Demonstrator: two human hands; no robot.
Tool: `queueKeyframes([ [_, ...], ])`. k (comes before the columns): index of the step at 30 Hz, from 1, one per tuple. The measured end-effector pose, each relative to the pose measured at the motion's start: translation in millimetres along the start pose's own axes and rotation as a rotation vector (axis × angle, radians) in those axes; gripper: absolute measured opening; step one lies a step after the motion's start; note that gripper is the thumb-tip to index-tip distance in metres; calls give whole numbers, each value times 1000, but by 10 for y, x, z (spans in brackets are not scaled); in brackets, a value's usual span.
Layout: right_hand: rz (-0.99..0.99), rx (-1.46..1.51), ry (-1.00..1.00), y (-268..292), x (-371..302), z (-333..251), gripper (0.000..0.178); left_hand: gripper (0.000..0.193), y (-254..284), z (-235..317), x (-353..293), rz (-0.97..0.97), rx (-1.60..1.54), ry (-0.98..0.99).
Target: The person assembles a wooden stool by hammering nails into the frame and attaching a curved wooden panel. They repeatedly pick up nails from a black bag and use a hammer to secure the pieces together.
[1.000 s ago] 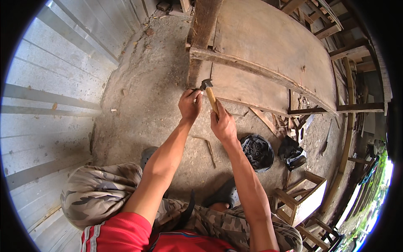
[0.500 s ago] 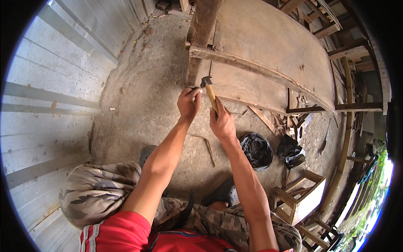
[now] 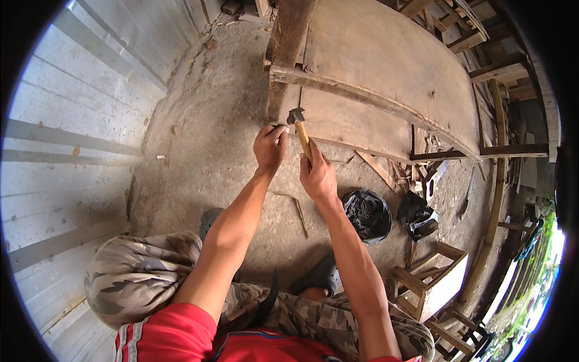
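Observation:
A claw hammer (image 3: pixel 301 134) with a dark metal head and a wooden handle is gripped in my right hand (image 3: pixel 319 175). Its head is up beside the fingertips of my left hand (image 3: pixel 271 146). Those fingers are pinched together at the lower end of a wooden leg (image 3: pixel 277 96), and whatever they hold is too small to make out. The leg belongs to a wooden frame with a large plywood panel (image 3: pixel 386 60). A lower plywood panel (image 3: pixel 356 122) runs just beyond the hammer.
Two black plastic bags (image 3: pixel 367 215) sit on the concrete floor right of my right forearm. A small wooden stool-like frame (image 3: pixel 431 282) stands nearer. A bent thin stick (image 3: pixel 300 215) lies between my arms. Corrugated metal sheeting (image 3: pixel 66 157) walls the left side.
Almost nothing differs. The hammer head and both hands keep nearly the same place, and the whole view has shifted very slightly.

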State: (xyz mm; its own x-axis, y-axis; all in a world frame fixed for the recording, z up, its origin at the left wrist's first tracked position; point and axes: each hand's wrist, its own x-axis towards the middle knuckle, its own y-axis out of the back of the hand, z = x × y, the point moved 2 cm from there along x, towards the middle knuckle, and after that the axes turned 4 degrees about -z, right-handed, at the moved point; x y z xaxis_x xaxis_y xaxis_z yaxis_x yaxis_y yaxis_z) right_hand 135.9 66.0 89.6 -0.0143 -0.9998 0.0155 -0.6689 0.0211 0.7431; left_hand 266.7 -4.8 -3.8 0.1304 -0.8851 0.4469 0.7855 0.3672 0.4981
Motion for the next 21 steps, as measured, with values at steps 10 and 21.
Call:
queueKeyframes([
  [10, 60, 39, -49, -39, -13, 210, 46, 14, 183, -158, -114, -31, -144, 141],
  [21, 45, 56, -51, -153, -63, 308, 41, 91, -253, -1376, 1084, -730, -412, 700],
])
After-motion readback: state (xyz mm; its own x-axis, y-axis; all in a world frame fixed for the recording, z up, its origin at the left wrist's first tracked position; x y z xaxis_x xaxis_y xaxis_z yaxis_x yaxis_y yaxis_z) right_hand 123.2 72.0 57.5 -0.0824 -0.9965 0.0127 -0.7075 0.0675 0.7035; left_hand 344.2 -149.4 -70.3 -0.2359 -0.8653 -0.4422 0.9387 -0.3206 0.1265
